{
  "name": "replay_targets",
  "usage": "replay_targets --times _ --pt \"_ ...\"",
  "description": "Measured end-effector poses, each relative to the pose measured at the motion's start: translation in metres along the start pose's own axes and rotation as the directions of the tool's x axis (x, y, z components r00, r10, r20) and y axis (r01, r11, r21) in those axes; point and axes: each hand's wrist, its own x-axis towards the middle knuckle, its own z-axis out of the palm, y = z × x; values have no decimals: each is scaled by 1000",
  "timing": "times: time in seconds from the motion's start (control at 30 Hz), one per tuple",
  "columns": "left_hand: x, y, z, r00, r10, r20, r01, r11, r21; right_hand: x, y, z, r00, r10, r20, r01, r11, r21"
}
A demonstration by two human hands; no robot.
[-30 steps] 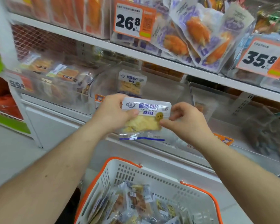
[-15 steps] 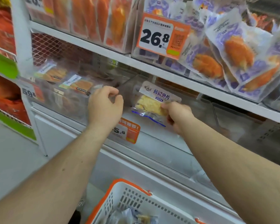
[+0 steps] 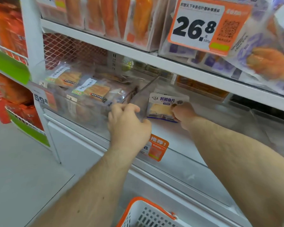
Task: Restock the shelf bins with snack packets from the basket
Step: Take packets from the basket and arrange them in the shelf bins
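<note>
My right hand [image 3: 183,114] reaches into a clear shelf bin [image 3: 179,143] and grips the right edge of a snack packet [image 3: 162,105] with a white and blue label and a pale yellow fish slice inside. The packet stands tilted near the bin's back left. My left hand [image 3: 129,125] curls its fingers over the front top edge of the clear divider between this bin and the left one. Only the rim of the white basket with orange trim [image 3: 147,213] shows at the bottom; its contents are out of view.
The left bin [image 3: 75,102] holds several orange snack packets behind a 59.8 tag. An orange price tag [image 3: 156,149] hangs on the front of the bin I am filling. The upper shelf [image 3: 138,54] carries orange packets and purple bags behind a 26.8 sign [image 3: 202,27].
The packet left both hands in front of the shelf and went into the bin, held by my right hand alone. My left hand moved onto the bin divider. The view closed in on the shelf.
</note>
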Motion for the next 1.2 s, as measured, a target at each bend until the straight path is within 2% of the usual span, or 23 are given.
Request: replay_targets --times 0.17,0.5,0.77,1.1,1.2 --pt "-2 2 7 1000 7 -18 -7 999 51 3 9 5 993 15 -120 -31 990 -136" --pt "-4 2 4 1000 10 16 -10 999 50 3 10 5 981 32 -191 -77 968 -238" --pt "-7 4 0 999 1 33 -2 999 39 1 17 -2 972 109 -208 -151 967 -203" --pt "-8 3 -1 999 -10 45 9 1000 20 -2 19 5 986 139 -90 -161 930 -330" --pt "-8 3 0 999 -7 44 7 1000 15 1 20 11 985 110 -131 -151 921 -359"
